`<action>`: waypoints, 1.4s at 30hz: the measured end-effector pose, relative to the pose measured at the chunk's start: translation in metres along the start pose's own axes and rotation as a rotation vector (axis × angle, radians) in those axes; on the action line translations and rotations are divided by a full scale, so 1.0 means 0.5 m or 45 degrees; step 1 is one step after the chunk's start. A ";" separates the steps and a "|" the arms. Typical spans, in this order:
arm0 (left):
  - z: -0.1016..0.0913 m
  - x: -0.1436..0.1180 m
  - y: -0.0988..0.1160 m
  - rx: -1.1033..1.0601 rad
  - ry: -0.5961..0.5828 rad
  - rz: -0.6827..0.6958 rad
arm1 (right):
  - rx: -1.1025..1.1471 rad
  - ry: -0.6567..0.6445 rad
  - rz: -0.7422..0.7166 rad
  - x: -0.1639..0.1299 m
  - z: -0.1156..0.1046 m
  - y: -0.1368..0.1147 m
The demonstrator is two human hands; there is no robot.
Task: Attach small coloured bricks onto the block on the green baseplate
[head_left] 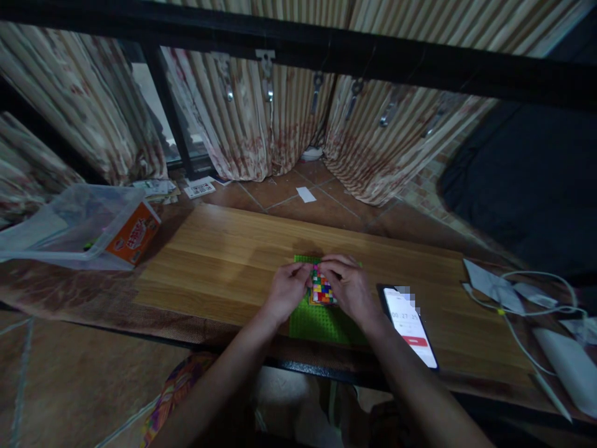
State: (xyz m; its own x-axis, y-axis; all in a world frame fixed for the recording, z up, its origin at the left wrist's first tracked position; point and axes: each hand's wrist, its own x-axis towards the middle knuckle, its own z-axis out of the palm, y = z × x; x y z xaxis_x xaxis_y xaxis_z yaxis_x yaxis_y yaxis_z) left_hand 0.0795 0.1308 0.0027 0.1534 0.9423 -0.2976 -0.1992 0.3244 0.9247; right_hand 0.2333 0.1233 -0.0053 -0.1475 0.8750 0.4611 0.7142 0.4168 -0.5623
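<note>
A block of small multicoloured building bricks (pixel 323 291) sits on a green studded baseplate (pixel 321 325). My left hand (pixel 290 287) is closed at the block's left side, its thumb and fingers bent in near the far edge. From the right, my right hand (pixel 346 285) closes on the same block, and its fingertips come close to those of the left. Between the fingertips a bit of pink brick shows. The fingers cover the block's far corners, so I cannot tell whether either hand pinches a separate brick.
The baseplate lies on a wooden board (pixel 224 261). Right of my hands lies a phone (pixel 410 326) with a running timer. A clear plastic bin (pixel 116 230) with an orange label stands at the left. White cables (pixel 541 308) and a white device (pixel 566 367) lie far right.
</note>
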 end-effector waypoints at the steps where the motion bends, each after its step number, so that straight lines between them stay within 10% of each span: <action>1: -0.001 -0.002 0.007 -0.106 0.004 -0.066 | 0.029 0.021 0.027 -0.002 -0.002 -0.001; 6: -0.016 -0.010 0.045 -0.863 -0.084 -0.423 | 0.043 0.186 0.039 -0.007 -0.022 -0.025; 11: -0.017 -0.007 0.052 -1.328 0.009 -0.393 | 0.189 0.148 0.034 -0.004 -0.040 -0.090; 31: 0.007 -0.037 0.054 -1.224 -0.101 -0.286 | 0.373 0.017 0.215 -0.009 -0.018 -0.143; 42: -0.011 -0.019 0.043 -1.125 0.139 -0.397 | 0.830 0.249 0.699 0.016 -0.053 -0.030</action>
State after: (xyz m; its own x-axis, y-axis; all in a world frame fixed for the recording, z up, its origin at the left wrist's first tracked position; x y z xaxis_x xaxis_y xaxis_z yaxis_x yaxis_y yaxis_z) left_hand 0.0686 0.1292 0.0242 0.2412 0.7906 -0.5629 -0.8331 0.4661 0.2978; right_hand 0.2394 0.1174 0.0248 0.2654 0.9603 0.0861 0.1074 0.0593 -0.9924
